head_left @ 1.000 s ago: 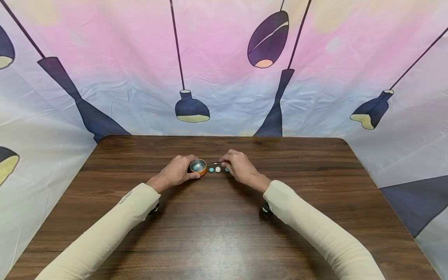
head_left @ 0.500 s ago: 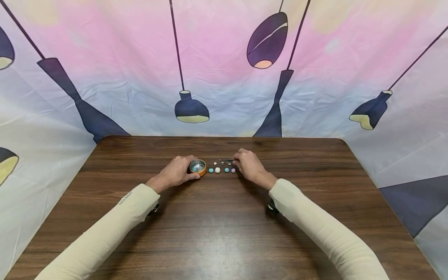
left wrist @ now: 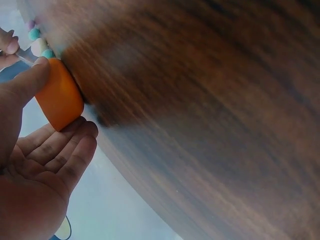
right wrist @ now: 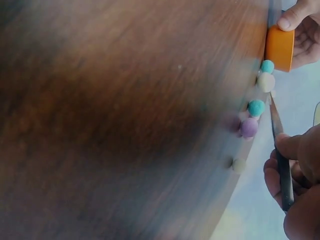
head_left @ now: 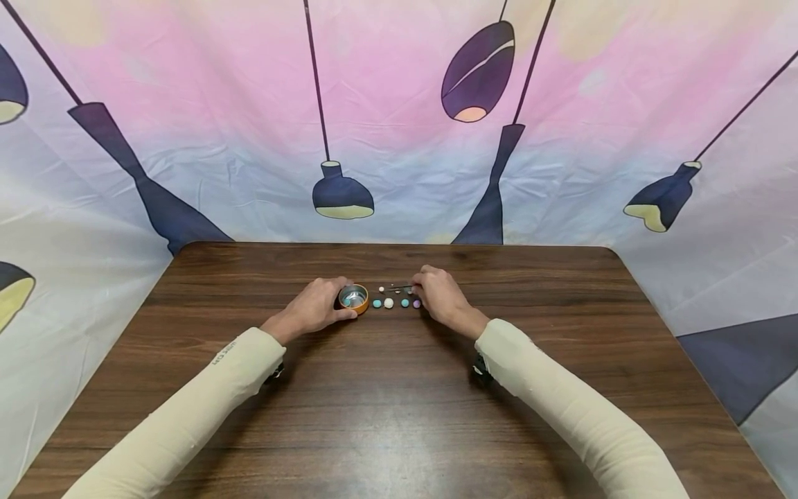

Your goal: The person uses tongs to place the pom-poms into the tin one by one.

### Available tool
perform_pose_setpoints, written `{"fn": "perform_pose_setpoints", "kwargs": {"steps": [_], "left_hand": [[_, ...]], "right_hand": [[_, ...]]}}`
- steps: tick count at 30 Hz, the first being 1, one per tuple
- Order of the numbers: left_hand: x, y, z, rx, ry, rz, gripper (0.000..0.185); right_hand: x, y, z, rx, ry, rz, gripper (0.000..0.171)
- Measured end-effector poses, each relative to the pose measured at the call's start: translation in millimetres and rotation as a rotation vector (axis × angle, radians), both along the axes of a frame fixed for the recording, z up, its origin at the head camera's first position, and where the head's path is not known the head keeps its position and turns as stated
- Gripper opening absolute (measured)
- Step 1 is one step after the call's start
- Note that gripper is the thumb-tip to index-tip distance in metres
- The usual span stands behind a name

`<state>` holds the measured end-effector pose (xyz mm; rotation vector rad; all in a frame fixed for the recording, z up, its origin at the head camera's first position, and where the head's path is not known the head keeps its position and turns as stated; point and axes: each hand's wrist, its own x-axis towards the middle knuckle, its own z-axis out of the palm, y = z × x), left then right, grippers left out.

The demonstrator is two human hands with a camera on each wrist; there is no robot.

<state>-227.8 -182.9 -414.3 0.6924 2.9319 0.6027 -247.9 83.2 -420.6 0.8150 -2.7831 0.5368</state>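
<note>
Right fingers [right wrist: 271, 181] pinch slim metal tool [right wrist: 285, 182]; left fingers [left wrist: 70, 157], parted wide, grip orange tin [left wrist: 60, 95].

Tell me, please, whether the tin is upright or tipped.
Upright: the tin stands on the table, its open top facing up in the head view.

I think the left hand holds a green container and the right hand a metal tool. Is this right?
The container is orange, not green, as the left wrist view shows. The left hand does hold it, and the right hand a metal tool.
</note>
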Motion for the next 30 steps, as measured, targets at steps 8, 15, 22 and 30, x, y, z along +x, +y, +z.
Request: {"fn": "perform_pose_setpoints", "kwargs": {"steps": [8,15,22,30], "left_hand": [[0.6,-1,1.2,0.016,0.023,-0.023,0.054],[1.2,0,3.0,0.013,0.041,-0.032,0.054],[1.2,-1,3.3,0.008,0.029,-0.022,0.055],[1.5,-1,3.8,0.009,0.023,-0.031,0.056]], "right_hand": [[4.9,-8,5.2,-0.135,0.048,0.083,0.014],[8.1,-15,3.6,-0.129,0.073,0.135,0.014],[6.3,-7,5.5,-0.108,0.052,0.111,0.014],[-0.1,19,-2.1,-0.027,0.031,0.016,0.014]]}}
